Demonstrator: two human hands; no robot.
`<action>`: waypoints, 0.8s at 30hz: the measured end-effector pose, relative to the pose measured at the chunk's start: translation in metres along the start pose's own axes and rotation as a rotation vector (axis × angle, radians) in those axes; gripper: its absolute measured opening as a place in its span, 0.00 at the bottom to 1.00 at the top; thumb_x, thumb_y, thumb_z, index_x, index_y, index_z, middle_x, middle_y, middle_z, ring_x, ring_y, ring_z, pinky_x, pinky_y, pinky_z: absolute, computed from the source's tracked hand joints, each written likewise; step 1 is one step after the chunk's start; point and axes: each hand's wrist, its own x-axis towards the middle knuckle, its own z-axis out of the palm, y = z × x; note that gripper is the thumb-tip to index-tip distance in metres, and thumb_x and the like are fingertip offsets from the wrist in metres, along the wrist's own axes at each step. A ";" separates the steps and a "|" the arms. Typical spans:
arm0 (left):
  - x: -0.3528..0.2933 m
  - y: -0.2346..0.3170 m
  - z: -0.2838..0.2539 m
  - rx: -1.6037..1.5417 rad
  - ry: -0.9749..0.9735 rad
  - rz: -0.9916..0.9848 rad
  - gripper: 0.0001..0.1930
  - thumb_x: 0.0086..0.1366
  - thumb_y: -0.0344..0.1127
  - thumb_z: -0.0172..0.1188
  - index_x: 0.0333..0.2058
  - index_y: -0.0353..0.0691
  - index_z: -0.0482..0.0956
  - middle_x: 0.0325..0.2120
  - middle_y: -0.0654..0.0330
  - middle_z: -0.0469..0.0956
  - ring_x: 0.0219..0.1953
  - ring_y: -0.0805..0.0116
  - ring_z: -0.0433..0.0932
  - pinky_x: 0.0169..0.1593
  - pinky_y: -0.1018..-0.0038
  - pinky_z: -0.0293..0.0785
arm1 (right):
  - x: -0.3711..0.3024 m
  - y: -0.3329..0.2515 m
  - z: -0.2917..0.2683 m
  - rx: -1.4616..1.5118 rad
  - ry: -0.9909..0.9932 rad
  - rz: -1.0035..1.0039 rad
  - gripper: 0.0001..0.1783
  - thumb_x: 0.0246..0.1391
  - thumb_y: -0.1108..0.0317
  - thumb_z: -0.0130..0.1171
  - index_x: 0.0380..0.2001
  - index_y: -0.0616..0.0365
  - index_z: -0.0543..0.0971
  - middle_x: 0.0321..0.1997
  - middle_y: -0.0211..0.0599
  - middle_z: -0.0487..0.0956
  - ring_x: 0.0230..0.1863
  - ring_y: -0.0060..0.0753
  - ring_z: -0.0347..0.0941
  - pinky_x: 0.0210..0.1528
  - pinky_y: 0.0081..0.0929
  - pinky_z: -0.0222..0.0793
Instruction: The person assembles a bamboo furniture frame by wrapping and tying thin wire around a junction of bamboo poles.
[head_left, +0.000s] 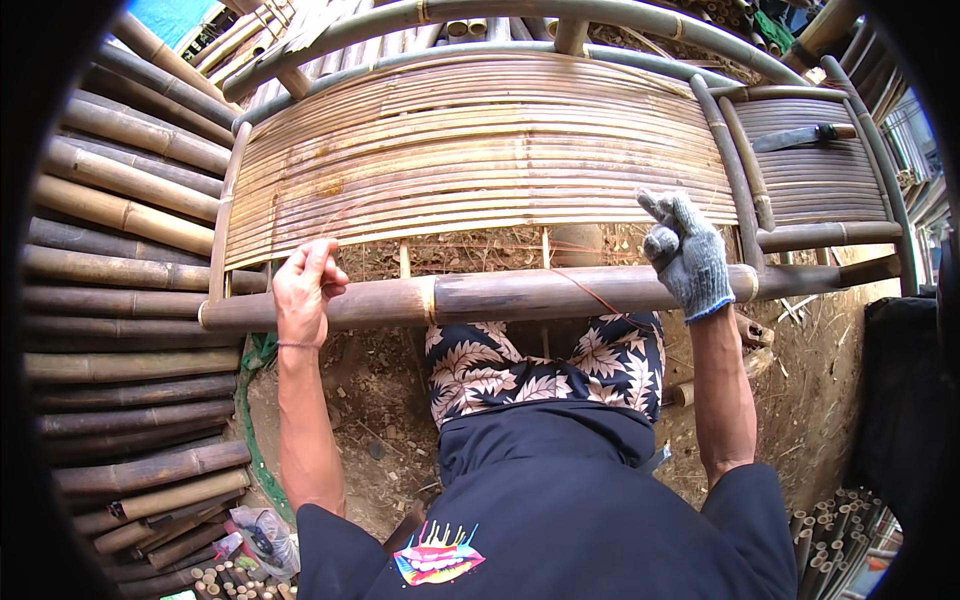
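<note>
A bamboo bench spans the view in front of me, its slat panel (pixel 480 150) made of thin split strips. Along its near side runs a thick dark bamboo pole (pixel 540 297). My bare left hand (pixel 308 285) is closed in a pinch by the panel's near left edge, above the pole. My right hand (pixel 688 250), in a grey knit glove, is also closed, with thumb and fingers together near the panel's right end. What either pinch holds is too fine to make out. A thin reddish-brown strand (pixel 590 288) lies over the pole, and faint fine lines cross the gap behind it.
A knife (pixel 800 137) with a broad blade lies on the smaller slatted section (pixel 815 170) at right. Stacked bamboo poles (pixel 130 265) fill the left side. Cut bamboo ends (pixel 835 530) stand at lower right. A plastic bag (pixel 265 540) sits at lower left.
</note>
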 end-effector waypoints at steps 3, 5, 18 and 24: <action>-0.004 -0.004 -0.027 -0.479 -0.018 -0.105 0.12 0.74 0.35 0.51 0.50 0.35 0.74 0.22 0.70 0.70 0.26 0.80 0.73 0.31 0.83 0.72 | -0.006 0.002 -0.014 0.011 0.118 -0.054 0.06 0.64 0.66 0.56 0.37 0.55 0.79 0.38 0.38 0.83 0.18 0.17 0.64 0.22 0.17 0.65; -0.004 0.000 -0.075 -0.760 -0.061 -0.112 0.13 0.75 0.33 0.47 0.52 0.32 0.72 0.22 0.69 0.68 0.26 0.80 0.70 0.32 0.83 0.71 | -0.003 -0.005 -0.045 0.027 0.078 -0.099 0.06 0.63 0.66 0.57 0.35 0.55 0.79 0.33 0.33 0.81 0.19 0.17 0.65 0.22 0.17 0.64; -0.065 0.047 -0.490 -0.697 0.632 0.251 0.17 0.73 0.25 0.45 0.57 0.29 0.70 0.47 0.52 0.80 0.31 0.70 0.78 0.34 0.76 0.79 | -0.047 -0.075 -0.195 -0.421 0.498 -0.162 0.15 0.70 0.57 0.45 0.28 0.44 0.72 0.13 0.15 0.57 0.08 0.12 0.46 0.09 0.18 0.45; -0.086 0.078 -0.068 -0.694 -0.332 0.103 0.31 0.70 0.29 0.45 0.69 0.26 0.47 0.64 0.41 0.61 0.67 0.50 0.61 0.70 0.54 0.61 | -0.086 -0.053 -0.034 -1.562 -0.432 -0.898 0.14 0.65 0.64 0.49 0.31 0.59 0.80 0.43 0.38 0.81 0.52 0.33 0.75 0.56 0.36 0.67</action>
